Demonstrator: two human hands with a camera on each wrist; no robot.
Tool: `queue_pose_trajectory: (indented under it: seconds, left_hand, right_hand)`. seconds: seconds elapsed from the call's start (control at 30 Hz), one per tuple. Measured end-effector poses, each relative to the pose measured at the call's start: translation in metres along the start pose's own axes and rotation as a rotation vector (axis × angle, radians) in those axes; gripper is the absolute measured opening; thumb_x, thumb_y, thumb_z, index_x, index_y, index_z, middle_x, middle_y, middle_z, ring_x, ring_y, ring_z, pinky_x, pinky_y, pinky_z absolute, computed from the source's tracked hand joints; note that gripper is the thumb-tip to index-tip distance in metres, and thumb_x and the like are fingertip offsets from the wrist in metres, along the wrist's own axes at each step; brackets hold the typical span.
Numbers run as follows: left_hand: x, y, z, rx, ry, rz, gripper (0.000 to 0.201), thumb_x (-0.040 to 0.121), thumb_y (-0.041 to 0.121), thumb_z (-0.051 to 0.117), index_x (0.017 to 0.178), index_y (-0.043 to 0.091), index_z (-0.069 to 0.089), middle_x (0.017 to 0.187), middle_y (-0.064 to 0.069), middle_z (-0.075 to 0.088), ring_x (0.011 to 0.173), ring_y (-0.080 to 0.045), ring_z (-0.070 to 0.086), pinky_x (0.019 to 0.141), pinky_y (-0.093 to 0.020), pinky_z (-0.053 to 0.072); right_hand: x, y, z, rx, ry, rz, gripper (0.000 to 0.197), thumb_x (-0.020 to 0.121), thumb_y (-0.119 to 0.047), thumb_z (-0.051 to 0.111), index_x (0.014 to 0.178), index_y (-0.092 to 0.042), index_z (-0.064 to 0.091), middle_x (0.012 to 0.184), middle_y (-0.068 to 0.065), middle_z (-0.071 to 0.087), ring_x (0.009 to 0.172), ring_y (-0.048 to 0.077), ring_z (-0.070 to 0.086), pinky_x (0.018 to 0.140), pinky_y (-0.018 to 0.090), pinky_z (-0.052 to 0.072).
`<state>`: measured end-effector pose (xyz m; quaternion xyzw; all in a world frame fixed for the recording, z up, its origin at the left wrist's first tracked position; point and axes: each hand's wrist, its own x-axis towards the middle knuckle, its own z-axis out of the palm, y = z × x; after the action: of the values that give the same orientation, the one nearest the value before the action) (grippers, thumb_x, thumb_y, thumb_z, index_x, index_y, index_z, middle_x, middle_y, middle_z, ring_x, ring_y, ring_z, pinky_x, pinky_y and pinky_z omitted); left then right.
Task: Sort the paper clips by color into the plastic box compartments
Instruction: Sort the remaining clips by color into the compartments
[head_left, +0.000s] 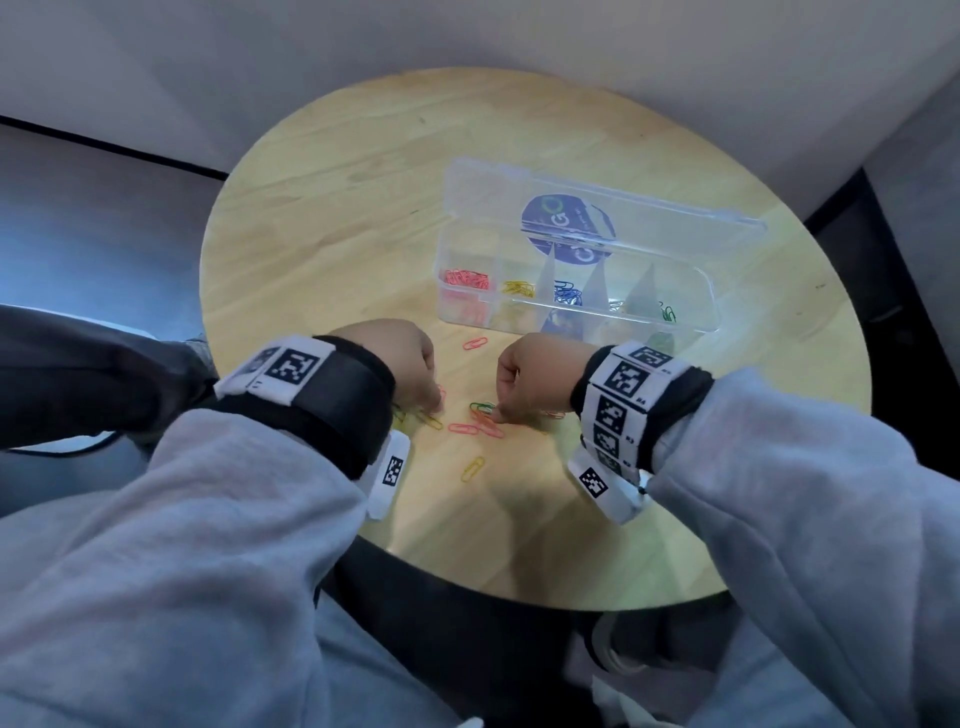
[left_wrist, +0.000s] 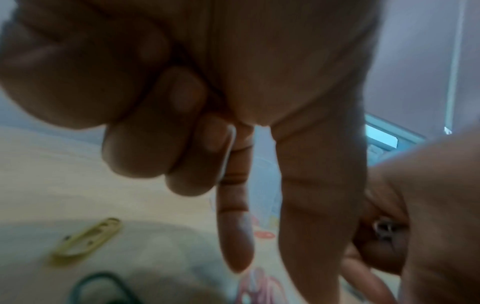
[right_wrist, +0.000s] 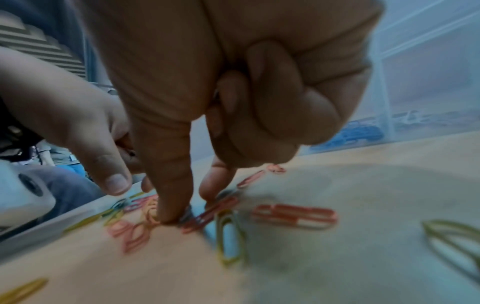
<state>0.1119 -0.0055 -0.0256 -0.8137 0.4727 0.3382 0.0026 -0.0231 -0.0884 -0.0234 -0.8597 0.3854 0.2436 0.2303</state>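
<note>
Pale wood round worktop (head_left: 332, 208), grey walls. Right hand (head_left: 530, 376) grip pinches at loose paper clips (head_left: 480, 421); left hand (head_left: 400, 364) curled, hold unclear. Plastic box (head_left: 576, 312) beyond; label unreadable.

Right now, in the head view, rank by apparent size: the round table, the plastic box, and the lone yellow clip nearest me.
1. round table
2. plastic box, lid open
3. yellow clip, smallest by far

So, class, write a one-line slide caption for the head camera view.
Both hands, left hand and right hand, pick at loose paper clips before the open plastic box.
</note>
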Motion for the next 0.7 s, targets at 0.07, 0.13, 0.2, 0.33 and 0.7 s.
queue_pose_trajectory:
  seconds: [0.07, 0.13, 0.2, 0.33, 0.7]
  left_hand:
    - [0.004, 0.001, 0.003, 0.046, -0.013, -0.021, 0.023, 0.075, 0.035, 0.075, 0.087, 0.017, 0.067, 0.091, -0.001, 0.071, 0.09, -0.02, 0.065, 0.074, -0.027, 0.045]
    - [0.006, 0.002, 0.006, 0.086, -0.029, -0.028, 0.027, 0.077, 0.035, 0.073, 0.092, 0.013, 0.07, 0.095, -0.004, 0.072, 0.091, -0.023, 0.066, 0.073, -0.029, 0.046]
    - [0.009, 0.003, 0.008, 0.116, -0.047, -0.023, 0.028, 0.078, 0.035, 0.071, 0.093, 0.011, 0.071, 0.096, -0.006, 0.072, 0.086, -0.023, 0.064, 0.072, -0.029, 0.045]
    - [0.011, 0.002, 0.007, 0.109, -0.045, -0.021, 0.027, 0.077, 0.034, 0.071, 0.093, 0.011, 0.071, 0.096, -0.007, 0.072, 0.092, -0.024, 0.065, 0.077, -0.03, 0.048]
    - [0.01, 0.007, 0.006, 0.132, -0.013, 0.094, 0.011, 0.083, 0.018, 0.065, 0.087, 0.025, 0.057, 0.067, 0.011, 0.049, 0.056, -0.005, 0.042, 0.049, -0.02, 0.03]
  right_hand:
    - [0.001, -0.002, 0.001, -0.027, -0.003, -0.02, 0.015, 0.082, -0.028, 0.069, 0.083, -0.015, 0.062, 0.062, -0.006, 0.051, 0.055, 0.009, 0.045, 0.056, 0.019, 0.04]
    - [0.001, -0.002, 0.002, -0.041, -0.021, -0.039, 0.013, 0.082, -0.025, 0.068, 0.087, -0.013, 0.067, 0.065, -0.005, 0.053, 0.055, 0.008, 0.044, 0.053, 0.018, 0.039]
    - [0.002, 0.002, 0.002, 0.007, -0.055, -0.047, 0.013, 0.08, -0.022, 0.07, 0.087, -0.012, 0.07, 0.066, -0.005, 0.057, 0.054, 0.007, 0.046, 0.052, 0.018, 0.039]
    - [0.0, 0.015, -0.003, 0.214, -0.12, -0.031, 0.014, 0.075, -0.028, 0.075, 0.069, -0.022, 0.065, 0.041, -0.012, 0.05, 0.039, 0.003, 0.043, 0.045, 0.015, 0.034]
    - [-0.001, 0.02, -0.008, 0.285, -0.166, -0.006, 0.018, 0.073, -0.033, 0.078, 0.065, -0.022, 0.065, 0.049, -0.006, 0.047, 0.049, 0.014, 0.037, 0.048, 0.02, 0.033]
